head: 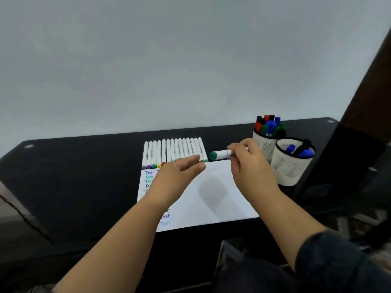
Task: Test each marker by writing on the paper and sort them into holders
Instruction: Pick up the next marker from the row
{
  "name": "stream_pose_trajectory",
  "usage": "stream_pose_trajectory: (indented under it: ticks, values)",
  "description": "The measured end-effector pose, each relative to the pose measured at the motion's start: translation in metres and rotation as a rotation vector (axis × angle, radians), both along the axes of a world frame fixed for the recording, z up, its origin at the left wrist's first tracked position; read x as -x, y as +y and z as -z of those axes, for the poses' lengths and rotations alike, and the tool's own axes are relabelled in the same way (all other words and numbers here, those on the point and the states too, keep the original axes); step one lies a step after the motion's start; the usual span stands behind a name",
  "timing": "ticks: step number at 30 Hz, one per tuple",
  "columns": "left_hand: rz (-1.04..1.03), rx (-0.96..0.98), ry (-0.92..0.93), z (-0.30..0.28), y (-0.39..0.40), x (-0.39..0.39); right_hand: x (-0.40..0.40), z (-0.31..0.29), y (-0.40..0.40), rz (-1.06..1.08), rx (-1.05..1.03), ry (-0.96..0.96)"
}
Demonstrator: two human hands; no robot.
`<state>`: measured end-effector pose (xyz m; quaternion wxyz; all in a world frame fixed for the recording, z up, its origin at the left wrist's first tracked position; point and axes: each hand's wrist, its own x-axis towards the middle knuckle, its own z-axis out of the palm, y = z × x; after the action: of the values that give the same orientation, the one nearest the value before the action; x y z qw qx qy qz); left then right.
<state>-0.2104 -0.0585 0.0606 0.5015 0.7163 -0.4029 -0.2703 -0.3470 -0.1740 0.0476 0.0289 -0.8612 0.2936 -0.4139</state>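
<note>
**Green-capped marker held level, cap toward the free hand**

Green cap leftward, the marker [221, 154] sits pinched in my right hand [246, 166] above the paper's [220, 187] far edge; I judge my relaxed, empty left hand [179, 173] reaches to uncap it.

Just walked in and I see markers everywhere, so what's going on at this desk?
A person is testing markers. Their right hand holds a white marker with a green cap above the far edge of the white paper sheet, which already bears coloured "Test" scribbles. The left hand hovers open beside it. A row of white markers lies behind the paper, and two white cylindrical holders on the right contain markers.
</note>
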Motion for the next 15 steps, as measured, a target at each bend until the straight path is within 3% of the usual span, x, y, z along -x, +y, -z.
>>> stream_pose_trajectory:
  ticks: [4,9,15]
  values:
    - [0.025,-0.101,-0.099,0.016,-0.040,0.001,0.029,-0.010,-0.032,0.118,-0.185,-0.110]
    - [0.098,-0.314,-0.398,0.047,-0.090,0.007,0.061,-0.013,-0.059,0.129,-0.328,-0.259]
    - [0.171,-0.521,-0.617,0.087,-0.119,0.000,0.077,0.004,-0.099,0.116,-0.421,-0.193]
